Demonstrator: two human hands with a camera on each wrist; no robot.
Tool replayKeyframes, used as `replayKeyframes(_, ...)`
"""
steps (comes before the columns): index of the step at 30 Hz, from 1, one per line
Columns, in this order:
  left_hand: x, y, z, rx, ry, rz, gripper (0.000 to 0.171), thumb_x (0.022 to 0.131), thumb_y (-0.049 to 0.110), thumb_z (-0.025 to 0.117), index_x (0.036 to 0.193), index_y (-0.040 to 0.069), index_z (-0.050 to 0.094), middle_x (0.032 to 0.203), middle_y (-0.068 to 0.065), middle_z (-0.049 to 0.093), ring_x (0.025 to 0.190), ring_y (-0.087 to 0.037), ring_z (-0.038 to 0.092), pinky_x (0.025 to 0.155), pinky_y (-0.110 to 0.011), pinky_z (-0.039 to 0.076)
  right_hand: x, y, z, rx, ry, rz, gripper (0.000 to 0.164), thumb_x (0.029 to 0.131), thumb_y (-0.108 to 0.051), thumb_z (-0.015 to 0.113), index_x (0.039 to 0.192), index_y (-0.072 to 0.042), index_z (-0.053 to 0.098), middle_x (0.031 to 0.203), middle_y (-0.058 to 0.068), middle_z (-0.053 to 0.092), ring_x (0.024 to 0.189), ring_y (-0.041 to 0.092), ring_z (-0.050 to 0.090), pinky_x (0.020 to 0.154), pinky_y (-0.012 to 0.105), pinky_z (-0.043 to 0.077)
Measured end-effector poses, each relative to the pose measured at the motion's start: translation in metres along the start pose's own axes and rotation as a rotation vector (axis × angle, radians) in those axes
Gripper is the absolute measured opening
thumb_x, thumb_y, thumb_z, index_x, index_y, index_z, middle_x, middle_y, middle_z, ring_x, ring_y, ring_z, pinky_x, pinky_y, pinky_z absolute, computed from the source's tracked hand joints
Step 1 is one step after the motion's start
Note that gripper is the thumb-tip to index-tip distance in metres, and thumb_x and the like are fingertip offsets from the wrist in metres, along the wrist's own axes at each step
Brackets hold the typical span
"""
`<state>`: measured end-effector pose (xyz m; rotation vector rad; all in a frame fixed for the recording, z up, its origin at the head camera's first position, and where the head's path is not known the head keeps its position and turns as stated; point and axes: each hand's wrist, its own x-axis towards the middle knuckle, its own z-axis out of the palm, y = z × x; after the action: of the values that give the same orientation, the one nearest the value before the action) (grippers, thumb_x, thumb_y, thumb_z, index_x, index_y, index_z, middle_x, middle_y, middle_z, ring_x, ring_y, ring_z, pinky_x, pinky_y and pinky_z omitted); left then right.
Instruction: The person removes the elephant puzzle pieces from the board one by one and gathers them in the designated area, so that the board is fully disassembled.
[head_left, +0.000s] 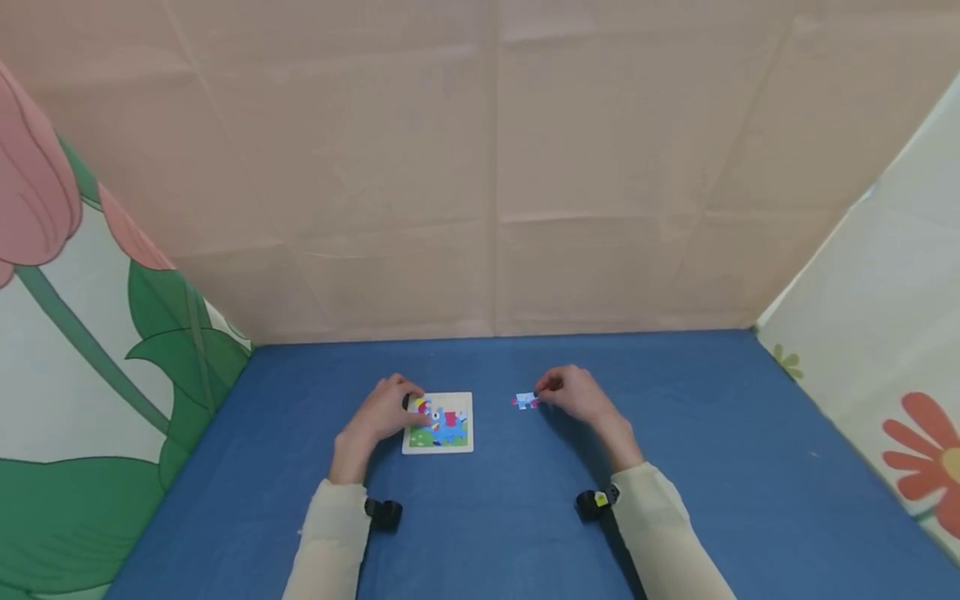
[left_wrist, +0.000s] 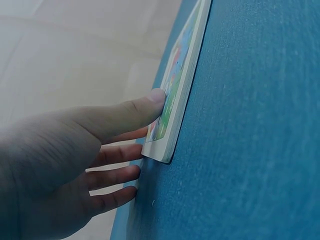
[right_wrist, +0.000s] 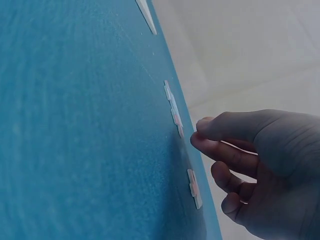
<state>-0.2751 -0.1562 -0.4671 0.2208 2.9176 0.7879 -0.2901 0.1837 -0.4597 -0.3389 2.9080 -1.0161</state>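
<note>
A small square jigsaw board (head_left: pixel 438 450) with a pale rim and a blue animal picture lies flat on the blue table. My left hand (head_left: pixel 385 410) is at its upper left corner. In the left wrist view the thumb rests on the picture and the other fingers (left_wrist: pixel 116 155) stay extended beside the edge. Right of the board lies a loose light-blue and pink jigsaw piece (head_left: pixel 524 401). Beside it is my right hand (head_left: pixel 576 393), fingers curled, with thumb and index tips together. Between those tips I see nothing held; the right wrist view shows them apart from the piece (right_wrist: pixel 173 106).
Another loose piece (right_wrist: pixel 194 189) lies under the right hand in the right wrist view, hidden by the hand in the head view. The blue tabletop (head_left: pixel 480 533) ends at a beige back wall (head_left: pixel 495 208). Printed flower sheets (head_left: pixel 82 333) flank the sides.
</note>
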Motion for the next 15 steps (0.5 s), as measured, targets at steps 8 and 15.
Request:
replayKeyframes(8, -0.0019, 0.0008, -0.0014, 0.0, 0.001, 0.015, 0.053, 0.079, 0.038, 0.083, 0.124, 0.013, 0.069, 0.129, -0.01, 0.056, 0.12, -0.029, 0.048, 0.103, -0.051, 0.042, -0.0006, -0.0028, 0.0001, 0.005, 0.002, -0.017, 0.011, 0.091, -0.014, 0.07, 0.098, -0.009, 0.076, 0.094, 0.006, 0.073, 0.082, 0.015, 0.064, 0.071, 0.033, 0.053)
replayKeyframes(15, -0.003, 0.0039, -0.0015, -0.009, 0.004, 0.006, 0.053, 0.08, 0.037, 0.083, 0.124, 0.012, 0.069, 0.129, -0.009, 0.056, 0.12, -0.028, 0.047, 0.103, -0.051, 0.042, -0.0012, -0.0083, 0.0033, 0.006, -0.003, -0.019, 0.014, 0.093, -0.016, 0.068, 0.102, -0.009, 0.075, 0.095, 0.004, 0.073, 0.08, 0.014, 0.064, 0.069, 0.032, 0.053)
